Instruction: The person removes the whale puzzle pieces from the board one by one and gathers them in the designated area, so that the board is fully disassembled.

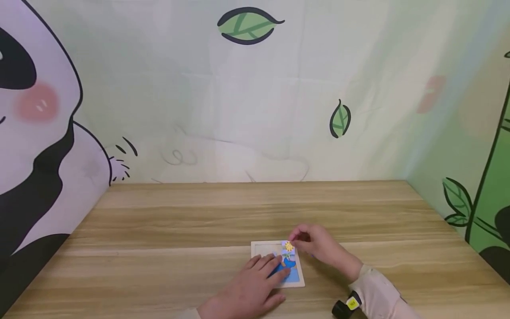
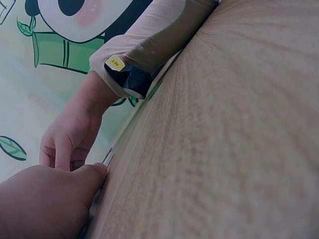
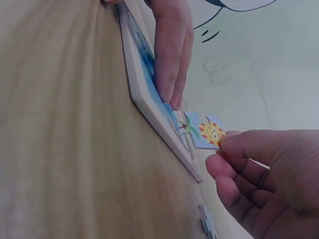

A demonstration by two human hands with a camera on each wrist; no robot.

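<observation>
A small jigsaw puzzle board (image 1: 294, 285) with a pale raised frame lies on the table, its picture showing blue water and a palm. My left hand (image 1: 255, 283) rests on it, straight fingertips pressing the blue part and covering the middle. Between thumb and index finger, my right hand (image 1: 320, 246) pinches a puzzle piece (image 3: 212, 133) with a yellow smiling sun. That piece is tilted up at the board's far right corner, beside the palm picture. Seen from the left wrist, my left hand (image 2: 50, 199) hides most of the board.
Beside the board in the right wrist view lies another puzzle piece (image 3: 208, 221). The wooden table (image 1: 159, 230) reaches back to a wall (image 1: 259, 106) printed with leaves and a panda. A black wrist camera (image 1: 341, 309) sits on the right sleeve.
</observation>
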